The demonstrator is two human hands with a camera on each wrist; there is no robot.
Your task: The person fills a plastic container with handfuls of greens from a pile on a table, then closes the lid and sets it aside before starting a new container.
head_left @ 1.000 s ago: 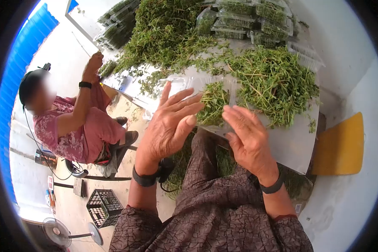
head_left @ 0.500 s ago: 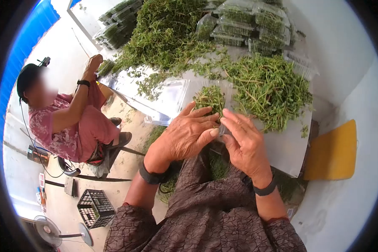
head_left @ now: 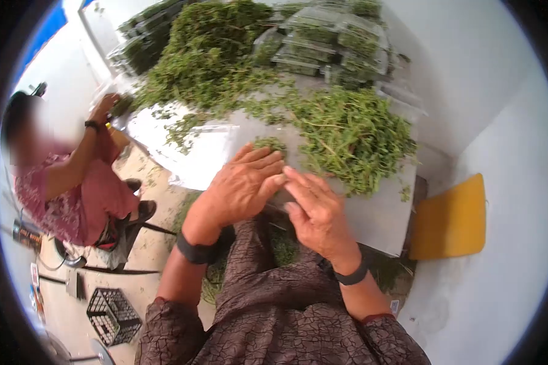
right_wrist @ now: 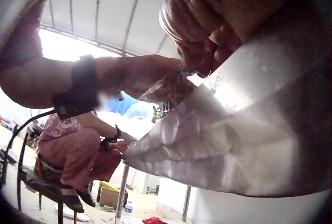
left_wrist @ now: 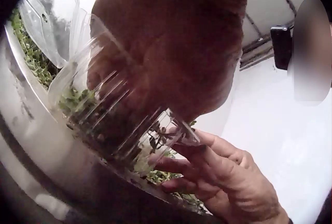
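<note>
A clear plastic box (left_wrist: 111, 112) with leafy green stems (head_left: 270, 145) in it stands near the table's front edge. My left hand (head_left: 240, 185) lies over the box with its fingers straight and side by side, and its palm hides much of the greens. At the box's right end is my right hand (head_left: 318, 216), its fingers extended and its thumb apart. In the left wrist view the right hand's fingers (left_wrist: 179, 184) touch the box's end wall and corner. The right wrist view has both hands close together above the metal table edge (right_wrist: 223, 151).
A loose heap of greens (head_left: 353, 137) lies right of the box, a larger pile (head_left: 207, 55) behind. Filled clear boxes (head_left: 313, 36) are stacked at the back. Another person (head_left: 73, 188) sits at the left. A yellow board (head_left: 449, 218) stands at the right, a black crate (head_left: 112, 316) on the floor.
Both hands were raised and apart one second ago, then came down to the box and met there. The view has shifted, so everything appears farther left. The seated person's hands have lowered.
</note>
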